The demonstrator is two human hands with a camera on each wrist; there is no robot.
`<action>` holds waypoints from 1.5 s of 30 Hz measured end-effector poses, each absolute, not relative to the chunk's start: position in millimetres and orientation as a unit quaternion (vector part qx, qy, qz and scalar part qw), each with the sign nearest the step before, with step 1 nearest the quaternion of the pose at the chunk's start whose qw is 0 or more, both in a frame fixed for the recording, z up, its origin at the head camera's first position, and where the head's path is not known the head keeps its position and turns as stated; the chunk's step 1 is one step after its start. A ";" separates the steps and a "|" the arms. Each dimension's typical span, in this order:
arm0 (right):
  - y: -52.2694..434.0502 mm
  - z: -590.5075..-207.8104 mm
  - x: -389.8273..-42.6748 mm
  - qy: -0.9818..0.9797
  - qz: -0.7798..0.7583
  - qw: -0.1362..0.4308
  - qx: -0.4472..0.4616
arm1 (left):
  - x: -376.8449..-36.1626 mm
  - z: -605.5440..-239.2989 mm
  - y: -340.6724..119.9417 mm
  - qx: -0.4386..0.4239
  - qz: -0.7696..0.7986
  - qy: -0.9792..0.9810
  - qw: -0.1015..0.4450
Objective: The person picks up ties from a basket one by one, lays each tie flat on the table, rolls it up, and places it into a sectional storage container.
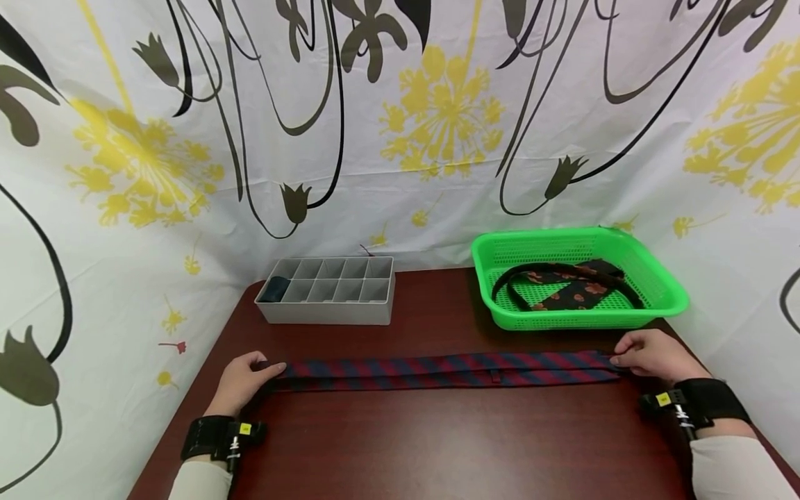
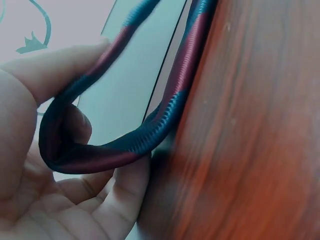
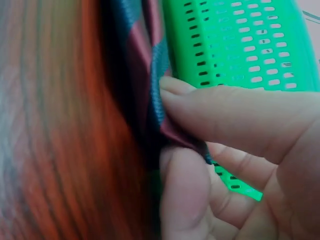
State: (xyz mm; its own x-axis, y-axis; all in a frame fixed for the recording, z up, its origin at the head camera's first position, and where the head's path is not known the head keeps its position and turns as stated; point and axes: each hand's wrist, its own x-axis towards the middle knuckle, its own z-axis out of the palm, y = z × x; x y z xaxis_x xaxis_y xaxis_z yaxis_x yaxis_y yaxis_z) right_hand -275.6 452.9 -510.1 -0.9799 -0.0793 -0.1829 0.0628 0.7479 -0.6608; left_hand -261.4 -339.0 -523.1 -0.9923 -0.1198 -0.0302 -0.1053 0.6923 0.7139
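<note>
A red-and-blue striped necktie [image 1: 437, 370] lies folded lengthwise across the dark wooden table [image 1: 437, 444], stretched between both hands. My left hand [image 1: 240, 380] pinches its folded left end [image 2: 100, 150] between thumb and fingers. At the other side, my right hand [image 1: 650, 355] pinches the tie's right end [image 3: 155, 100] between thumb [image 3: 185, 195] and fingers, close to the green basket [image 3: 240, 45].
A green plastic basket [image 1: 662, 288] at the back right holds a dark floral tie [image 1: 571, 285]. A grey divided organizer box [image 1: 328, 309] stands at the back left with a dark rolled item [image 1: 275, 289] in one compartment. A floral curtain hangs behind.
</note>
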 end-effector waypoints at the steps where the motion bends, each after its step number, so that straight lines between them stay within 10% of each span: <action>1: 453.3 -510.0 -275.8 0.927 -0.362 0.098 -0.004 | -260.8 -523.0 -338.6 0.061 -0.386 -0.920 0.010; 11: 429.6 -511.2 -276.9 0.942 -0.318 -0.024 -0.103 | -260.7 -523.1 -337.0 0.053 -0.421 -0.905 -0.003; 19: 379.2 -523.7 -281.6 0.875 -0.432 0.102 -0.194 | -259.8 -520.7 -334.0 0.033 -0.500 -0.863 -0.068; 28: 394.0 -521.4 -282.5 0.925 -0.361 0.089 -0.082 | -261.3 -523.2 -324.3 0.011 -0.516 -0.855 -0.055; 45: 394.0 -521.0 -280.2 0.940 -0.308 0.057 -0.136 | -261.4 -529.1 -317.9 0.031 -0.599 -0.795 -0.091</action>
State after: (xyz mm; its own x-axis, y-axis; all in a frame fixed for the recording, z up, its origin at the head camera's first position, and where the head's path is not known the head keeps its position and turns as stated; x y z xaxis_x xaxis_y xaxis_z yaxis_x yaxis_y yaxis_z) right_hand -280.2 394.0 -521.0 -0.9568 -0.2900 -0.0227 -0.2202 0.7730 -0.5949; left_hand -261.4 -317.9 -529.1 -0.9815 0.0604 -0.1815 -0.1578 0.2809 0.9467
